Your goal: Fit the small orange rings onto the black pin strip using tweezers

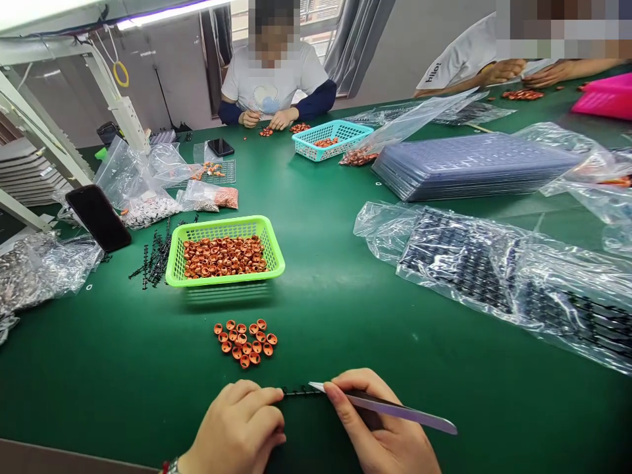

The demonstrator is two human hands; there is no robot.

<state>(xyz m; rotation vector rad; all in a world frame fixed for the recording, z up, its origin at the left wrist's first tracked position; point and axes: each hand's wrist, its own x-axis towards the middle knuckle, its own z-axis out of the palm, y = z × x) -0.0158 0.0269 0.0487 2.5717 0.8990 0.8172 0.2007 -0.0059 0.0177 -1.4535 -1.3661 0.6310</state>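
On the green table (345, 316), near its front edge below the loose orange rings (245, 342), the left hand (237, 428) pinches a black pin strip (296, 391) while the right hand (380, 428) grips tweezers (390, 408) at its end, so next probably fetching a ring.

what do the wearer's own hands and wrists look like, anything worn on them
Both hands are bare, with no gloves and no sleeves in view. The left hand has a metallic band with a small red part at the wrist, at the bottom edge of the picture. The right hand shows longish rounded fingernails and no ring that can be seen.
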